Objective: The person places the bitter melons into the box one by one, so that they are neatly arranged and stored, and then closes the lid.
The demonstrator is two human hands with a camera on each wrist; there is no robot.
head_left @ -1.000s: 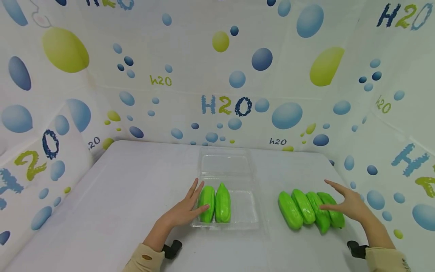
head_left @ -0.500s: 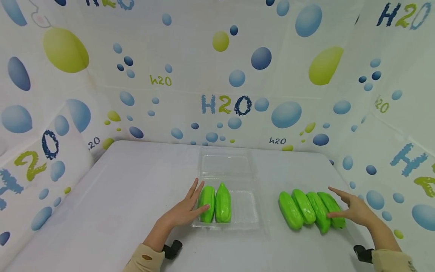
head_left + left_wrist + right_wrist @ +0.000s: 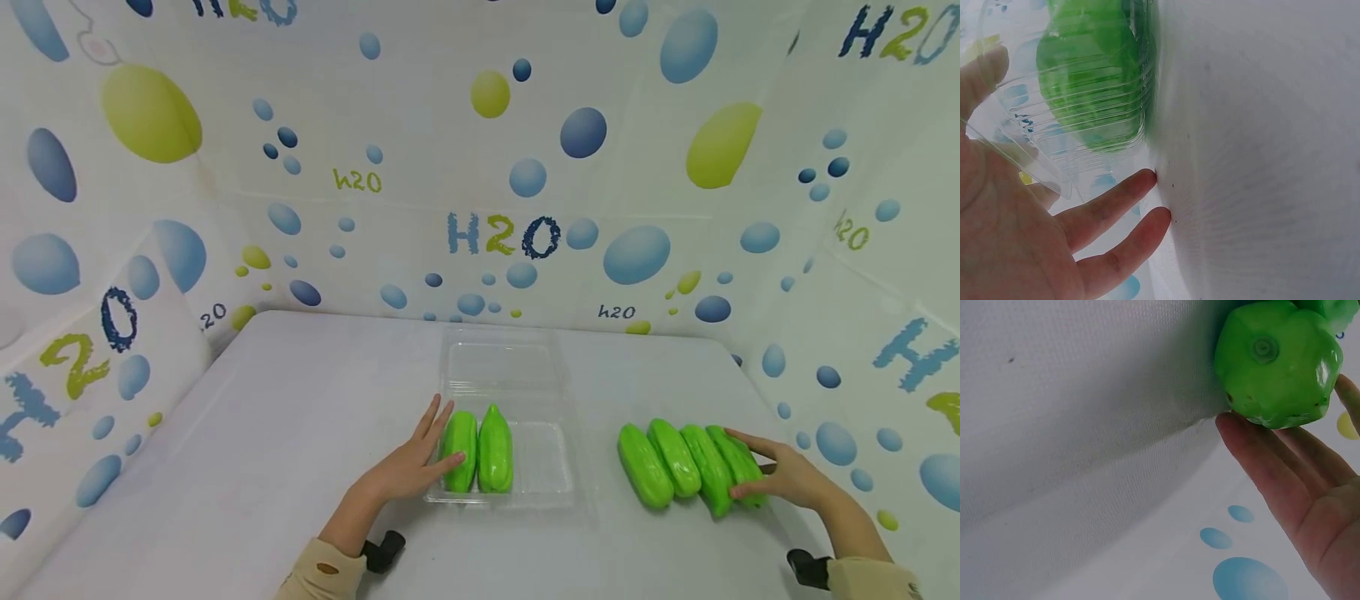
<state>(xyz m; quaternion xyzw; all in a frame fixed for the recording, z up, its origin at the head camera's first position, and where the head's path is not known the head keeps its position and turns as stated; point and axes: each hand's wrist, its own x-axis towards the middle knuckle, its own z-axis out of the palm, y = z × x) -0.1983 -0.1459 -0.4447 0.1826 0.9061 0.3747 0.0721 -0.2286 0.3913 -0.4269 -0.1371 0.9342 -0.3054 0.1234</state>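
Observation:
A clear plastic clamshell container (image 3: 543,467) lies unfolded on the table, with two glossy green ridged vegetables (image 3: 495,450) side by side in its near half. My left hand (image 3: 401,471) is at the container's left side, its fingers spread and fairly straight, thumb by the left vegetable; in the left wrist view two fingertips (image 3: 1147,178) touch the table. On the right, several similar green vegetables (image 3: 645,467) lie in a slanting row. My right hand (image 3: 795,475) holds the rightmost green vegetable (image 3: 1279,362), thumb on one side and fingers on the other.
A white cloth covers the table (image 3: 315,392). The container's lid half (image 3: 495,362) lies flat at the back. Behind and at both sides hangs a white curtain (image 3: 420,117) with blue and green spots.
My right hand has moved slightly right and down, and its fingers have come in around the rightmost vegetable. The left hand has stayed by the container.

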